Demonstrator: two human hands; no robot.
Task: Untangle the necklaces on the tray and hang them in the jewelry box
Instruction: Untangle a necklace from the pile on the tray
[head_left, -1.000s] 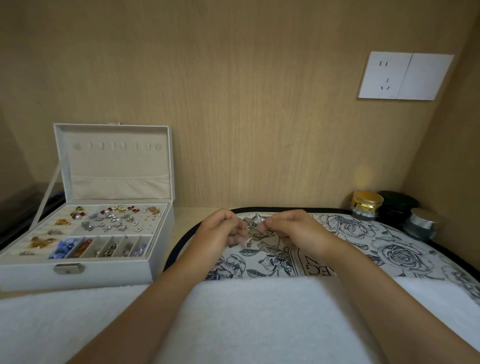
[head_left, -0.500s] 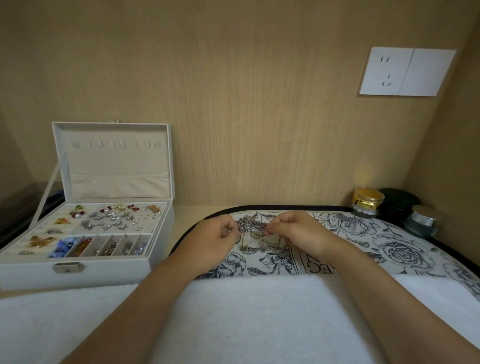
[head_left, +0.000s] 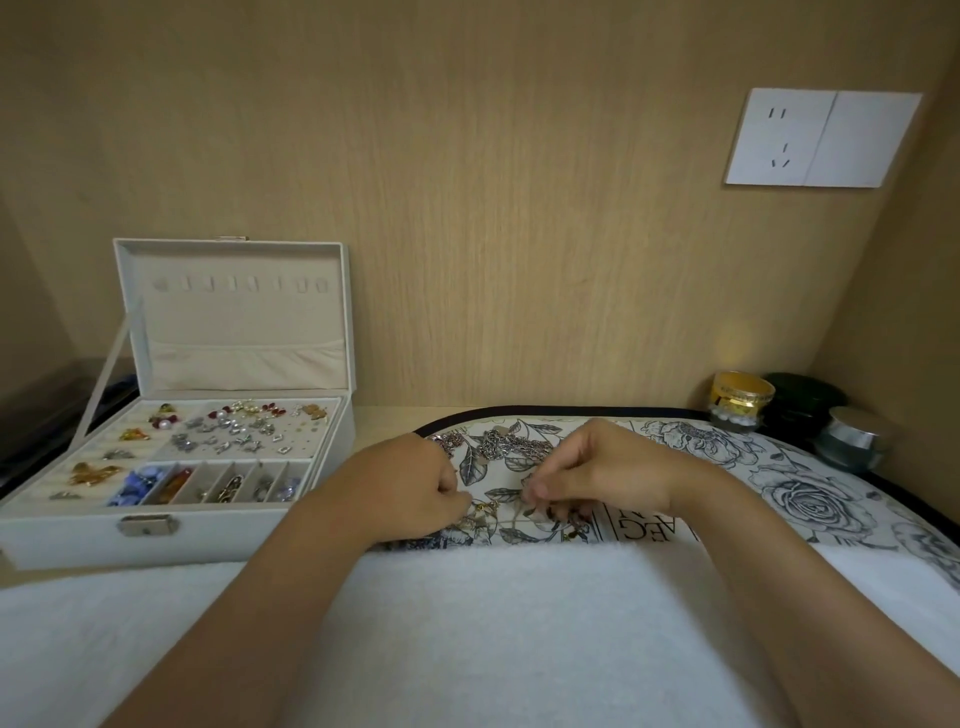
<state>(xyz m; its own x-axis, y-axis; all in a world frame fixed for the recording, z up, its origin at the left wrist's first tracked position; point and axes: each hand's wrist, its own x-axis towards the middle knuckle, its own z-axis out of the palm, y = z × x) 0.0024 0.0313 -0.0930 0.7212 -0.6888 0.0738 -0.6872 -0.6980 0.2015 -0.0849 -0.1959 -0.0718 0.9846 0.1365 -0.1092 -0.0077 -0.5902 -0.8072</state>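
White towel (head_left: 467, 639) covers near foreground, overlapping near edge of floral tray (head_left: 810, 493) with dark rim, center-right. White jewelry box (head_left: 171, 535) sits left, lid upright, facing near; earrings and small pieces fill its compartments, hook row on inner lid bare. Left hand (head_left: 405, 488) and right hand (head_left: 608, 473) rest on tray, close together, fingers curled, each pinching a thin gold-tone chain near its near edge; exact grip hard to tell. Necklaces (head_left: 511, 447) lie in a silver tangled clump between and beyond the hands, clump stretched left-right, strands trailing toward the fingers. Gold jar (head_left: 740, 400), dark jar (head_left: 802, 402), silver-lid jar (head_left: 854, 439) stand far right.
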